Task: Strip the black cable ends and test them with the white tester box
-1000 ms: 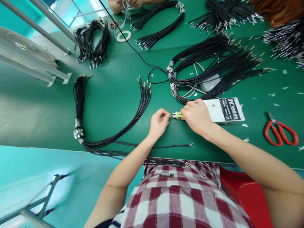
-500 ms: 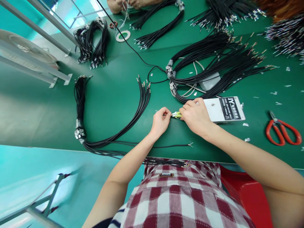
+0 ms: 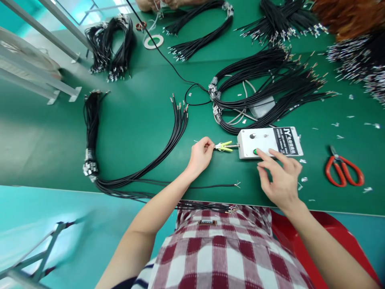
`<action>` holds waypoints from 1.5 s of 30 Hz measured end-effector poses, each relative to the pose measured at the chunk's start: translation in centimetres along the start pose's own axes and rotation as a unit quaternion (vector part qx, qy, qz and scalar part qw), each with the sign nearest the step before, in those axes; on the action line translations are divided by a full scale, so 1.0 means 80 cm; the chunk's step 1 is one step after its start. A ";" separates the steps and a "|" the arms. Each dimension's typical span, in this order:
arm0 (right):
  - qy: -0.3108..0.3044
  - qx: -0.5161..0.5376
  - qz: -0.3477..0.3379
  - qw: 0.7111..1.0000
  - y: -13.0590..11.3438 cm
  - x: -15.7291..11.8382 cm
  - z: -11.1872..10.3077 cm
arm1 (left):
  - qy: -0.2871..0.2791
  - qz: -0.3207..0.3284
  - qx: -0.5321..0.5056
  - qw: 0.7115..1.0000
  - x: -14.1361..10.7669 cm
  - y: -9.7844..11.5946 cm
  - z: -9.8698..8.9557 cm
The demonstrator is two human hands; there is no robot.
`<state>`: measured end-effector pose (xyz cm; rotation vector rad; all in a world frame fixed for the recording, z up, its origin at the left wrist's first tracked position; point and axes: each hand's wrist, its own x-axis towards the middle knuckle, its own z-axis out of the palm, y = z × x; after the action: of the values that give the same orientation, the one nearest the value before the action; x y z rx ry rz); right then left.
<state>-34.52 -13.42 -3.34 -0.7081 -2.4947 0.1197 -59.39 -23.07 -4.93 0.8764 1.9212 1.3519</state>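
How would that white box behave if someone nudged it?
The white box probably wouldn't tip or roll, lying flat on the green table. Its straight edges suggest a stiff case. It would likely carry the yellow-green clip along, since a rod seems to join them.

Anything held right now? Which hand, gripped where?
Left hand: pinching what looks like a fine wire, right by the yellow-green clip; too small to be sure. Right hand: nothing held, one finger at the green button.
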 end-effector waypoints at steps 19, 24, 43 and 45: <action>0.010 0.140 -0.063 0.988 -0.039 0.015 -0.012 | -0.262 0.100 0.203 0.938 -0.130 0.018 -0.022; -0.086 0.237 -0.045 0.967 -0.058 0.030 -0.007 | -0.313 0.095 0.205 0.923 -0.114 0.009 -0.049; -0.398 0.334 -0.133 0.844 -0.102 0.001 -0.005 | 0.132 0.023 0.337 0.932 0.021 -0.011 -0.133; -0.401 0.329 -0.133 0.844 -0.102 0.000 -0.002 | 0.119 0.031 0.234 0.965 0.006 0.005 -0.124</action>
<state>-38.18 -20.45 -1.35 0.0249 -2.9566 1.3371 -67.48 -27.96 -1.81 1.0365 2.4790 1.0903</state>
